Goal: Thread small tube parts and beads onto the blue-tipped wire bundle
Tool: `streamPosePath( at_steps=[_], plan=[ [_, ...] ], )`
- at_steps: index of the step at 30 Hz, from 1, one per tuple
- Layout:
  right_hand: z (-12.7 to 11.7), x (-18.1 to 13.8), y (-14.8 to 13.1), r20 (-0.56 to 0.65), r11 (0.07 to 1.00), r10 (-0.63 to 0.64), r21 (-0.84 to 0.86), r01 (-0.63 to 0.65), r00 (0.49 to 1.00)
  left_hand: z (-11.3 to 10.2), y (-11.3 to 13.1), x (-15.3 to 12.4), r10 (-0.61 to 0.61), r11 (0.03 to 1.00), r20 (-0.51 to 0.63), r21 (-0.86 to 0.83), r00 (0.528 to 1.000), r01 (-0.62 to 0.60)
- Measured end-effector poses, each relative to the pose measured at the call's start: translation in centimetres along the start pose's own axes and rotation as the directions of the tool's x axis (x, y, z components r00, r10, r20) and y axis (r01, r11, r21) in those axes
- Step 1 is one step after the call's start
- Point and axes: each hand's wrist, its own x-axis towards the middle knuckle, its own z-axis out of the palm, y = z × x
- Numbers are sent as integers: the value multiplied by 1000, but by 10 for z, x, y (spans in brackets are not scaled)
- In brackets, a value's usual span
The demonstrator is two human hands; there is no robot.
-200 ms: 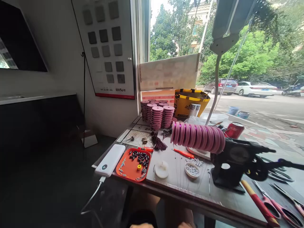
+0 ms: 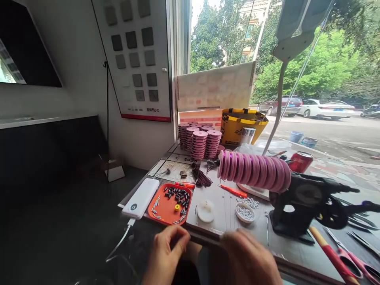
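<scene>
At the far left of the table (image 2: 218, 223) lies a white power bank (image 2: 140, 198) with a cable plugged into its near end. Beside it sits an orange-red tray (image 2: 164, 215) holding black cylindrical pieces (image 2: 178, 195), small metallic tubes (image 2: 156, 204) and a yellow ring (image 2: 177, 208). Just in front of the tray is the left hand (image 2: 168, 251), thumb and forefinger curved to a narrow pinch; whether anything fine is between them I cannot tell. Behind, stacked pink discs (image 2: 199, 146) stand near the wall, with a white round piece (image 2: 205, 213) nearer the front edge. Next comes a shallow white bowl (image 2: 246, 221) of silvery beads (image 2: 245, 212), more scattered just behind it. The right hand (image 2: 252, 255) hangs in front of the bowl, blurred, fingers bent; its grip cannot be made out. Further right, a row of pink spools (image 2: 253, 171) juts from a black hand-cranked machine (image 2: 308, 194), pink-handled scissors (image 2: 350, 263) beyond. The step in hand looks like fine handwork at the table edge; with parts this small, the next move calls for a precise fingertip pinch.
</scene>
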Motion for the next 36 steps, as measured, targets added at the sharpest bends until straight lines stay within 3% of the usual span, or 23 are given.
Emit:
streamPosePath(
  at_steps=[3, 5, 8, 13, 25, 30, 36],
  plan=[
    [-4, 35, 3, 4, 946, 23, -324, -21, 1000, -10, 0, 25, 102, 976, -189, 210, 977, -61],
    [-4, 55, 0, 182, 861, 136, -508, -25, 974, -16, -1, 34, 126, 962, -210, 265, 970, -68],
    [-3, 73, -9, 406, 790, 298, -613, 15, 864, -23, -4, 40, 139, 951, -216, 301, 966, -69],
    [-1, 80, -11, 473, 812, 295, -582, 43, 830, -28, -4, 45, 158, 940, -243, 334, 957, -71],
    [-1, 79, -5, 448, 833, 291, -553, 6, 845, -38, 0, 64, 188, 876, -236, 479, 953, -55],
    [-1, 76, -3, 459, 864, 284, -503, -17, 842, -44, 3, 86, 187, 776, -226, 631, 956, -3],
    [5, 75, 0, 387, 863, 301, -499, -76, 871, -51, 11, 136, 193, 584, -210, 809, 959, 60]
  ],
)
